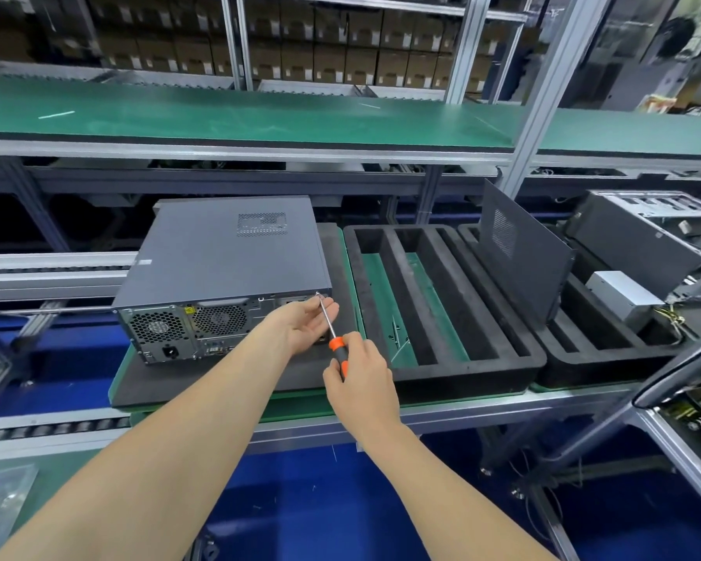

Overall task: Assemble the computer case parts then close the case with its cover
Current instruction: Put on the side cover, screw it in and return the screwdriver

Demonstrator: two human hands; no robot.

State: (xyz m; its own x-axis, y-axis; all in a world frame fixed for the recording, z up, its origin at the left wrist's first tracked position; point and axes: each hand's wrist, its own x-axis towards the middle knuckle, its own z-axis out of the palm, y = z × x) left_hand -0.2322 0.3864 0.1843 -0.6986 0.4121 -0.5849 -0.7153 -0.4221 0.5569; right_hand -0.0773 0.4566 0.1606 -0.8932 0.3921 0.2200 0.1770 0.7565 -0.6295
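A grey computer case lies flat on a dark foam pad, its cover on and its rear panel with fans and ports facing me. My right hand grips the orange and black handle of a screwdriver. The screwdriver's tip touches the upper right corner of the rear panel. My left hand lies palm up beside the shaft, fingers nearly straight, steadying the tip at the case.
A black foam tray with long slots sits to the right of the case. A loose perforated side panel leans in a second tray. An open case and a silver power supply stand at far right. A green shelf runs behind.
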